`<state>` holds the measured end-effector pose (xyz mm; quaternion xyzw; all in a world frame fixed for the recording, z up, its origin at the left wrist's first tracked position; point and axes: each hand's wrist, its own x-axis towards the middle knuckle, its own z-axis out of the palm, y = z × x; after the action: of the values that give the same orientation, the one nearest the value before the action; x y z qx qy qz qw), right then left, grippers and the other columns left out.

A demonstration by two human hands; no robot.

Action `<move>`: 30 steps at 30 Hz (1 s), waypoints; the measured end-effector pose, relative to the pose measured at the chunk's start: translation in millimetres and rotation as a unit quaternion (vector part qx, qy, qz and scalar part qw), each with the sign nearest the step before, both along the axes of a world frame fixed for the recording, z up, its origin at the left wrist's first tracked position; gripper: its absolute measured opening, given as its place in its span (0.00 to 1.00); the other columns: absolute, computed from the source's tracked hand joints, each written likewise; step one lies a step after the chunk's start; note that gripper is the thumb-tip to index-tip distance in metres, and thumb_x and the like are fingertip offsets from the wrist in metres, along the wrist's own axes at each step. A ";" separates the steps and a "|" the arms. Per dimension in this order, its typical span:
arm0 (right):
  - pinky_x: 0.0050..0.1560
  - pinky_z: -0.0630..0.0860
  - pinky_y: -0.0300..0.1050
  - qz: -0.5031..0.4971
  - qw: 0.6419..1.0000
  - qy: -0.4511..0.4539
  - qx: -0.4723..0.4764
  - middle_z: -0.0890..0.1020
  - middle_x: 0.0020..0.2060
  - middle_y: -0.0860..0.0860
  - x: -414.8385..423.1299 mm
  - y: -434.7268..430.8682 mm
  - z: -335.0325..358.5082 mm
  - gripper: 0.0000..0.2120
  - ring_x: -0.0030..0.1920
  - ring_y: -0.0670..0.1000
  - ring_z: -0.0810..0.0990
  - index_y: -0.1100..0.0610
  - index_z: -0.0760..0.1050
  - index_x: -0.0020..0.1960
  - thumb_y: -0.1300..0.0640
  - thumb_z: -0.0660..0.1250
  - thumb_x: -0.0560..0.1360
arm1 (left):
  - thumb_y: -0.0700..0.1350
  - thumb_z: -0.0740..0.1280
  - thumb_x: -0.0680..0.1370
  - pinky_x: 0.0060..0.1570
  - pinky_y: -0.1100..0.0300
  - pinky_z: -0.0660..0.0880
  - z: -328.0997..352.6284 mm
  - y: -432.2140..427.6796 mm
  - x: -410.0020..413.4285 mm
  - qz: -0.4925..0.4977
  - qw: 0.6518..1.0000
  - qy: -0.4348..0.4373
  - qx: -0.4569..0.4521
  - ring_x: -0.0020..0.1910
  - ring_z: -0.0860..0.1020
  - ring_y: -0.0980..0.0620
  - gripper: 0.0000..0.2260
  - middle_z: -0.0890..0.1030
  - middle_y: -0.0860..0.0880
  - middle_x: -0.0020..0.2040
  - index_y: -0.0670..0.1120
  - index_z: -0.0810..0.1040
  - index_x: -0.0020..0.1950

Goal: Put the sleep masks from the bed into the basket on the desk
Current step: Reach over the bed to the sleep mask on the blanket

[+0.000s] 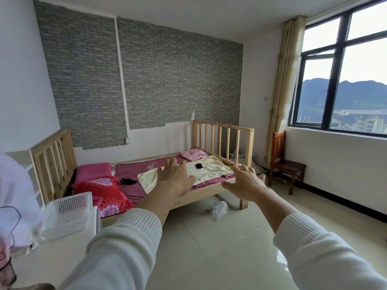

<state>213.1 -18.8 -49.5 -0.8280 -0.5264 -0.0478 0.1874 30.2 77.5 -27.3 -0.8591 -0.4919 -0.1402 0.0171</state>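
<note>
Head view shows the white basket (69,210) waiting empty on the near-left desk (52,254). One black sleep mask (128,181) lies on the bed (146,185) beside the red pillows (100,185); another (199,165) sits farther right on the cream towel (211,169). The left hand (174,177) and right hand (245,182) reach out spread wide, holding nothing. A plastic bag (218,208) litters the open floor between.

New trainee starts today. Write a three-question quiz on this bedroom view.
1. True or false: the left hand is holding a sleep mask.
2. How many black sleep masks lie on the bed?
3. The white basket is: A) on the wooden chair, B) lower left, near the bed's pillow end, C) on the floor.

Key: 1 false, both it and the right hand are open and empty. 2 two: one on the cream towel, one near the red pillow. 3 B.
</note>
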 end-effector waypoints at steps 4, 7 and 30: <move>0.69 0.56 0.68 0.000 1.000 0.000 0.006 0.65 0.73 0.54 30.6 37.7 -3.8 0.34 0.73 0.59 0.59 0.50 0.59 0.74 0.36 0.62 0.73 | 0.57 0.59 0.77 0.72 0.41 0.58 -2.2 35.3 25.4 -0.003 1.000 -0.008 -0.001 0.77 0.54 0.42 0.30 0.57 0.43 0.78 0.47 0.59 0.76; 0.68 0.56 0.68 -0.003 1.000 -0.010 0.010 0.66 0.72 0.54 59.5 70.2 -6.2 0.34 0.73 0.58 0.60 0.48 0.60 0.73 0.35 0.61 0.72 | 0.57 0.59 0.77 0.73 0.42 0.58 -4.0 63.2 50.8 -0.007 1.000 -0.009 -0.002 0.76 0.54 0.42 0.30 0.57 0.43 0.78 0.47 0.59 0.76; 0.66 0.59 0.68 -0.011 0.999 -0.029 -0.021 0.67 0.70 0.54 371.7 430.4 -49.0 0.34 0.70 0.59 0.62 0.50 0.60 0.72 0.36 0.62 0.71 | 0.56 0.60 0.76 0.67 0.42 0.63 -51.5 412.8 376.4 -0.014 0.999 -0.026 -0.025 0.72 0.60 0.42 0.28 0.63 0.43 0.74 0.47 0.62 0.74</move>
<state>584.8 411.7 -98.4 -0.8358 -0.5231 -0.0631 0.1545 406.6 490.3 -78.8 -0.8621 -0.4836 -0.1503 -0.0192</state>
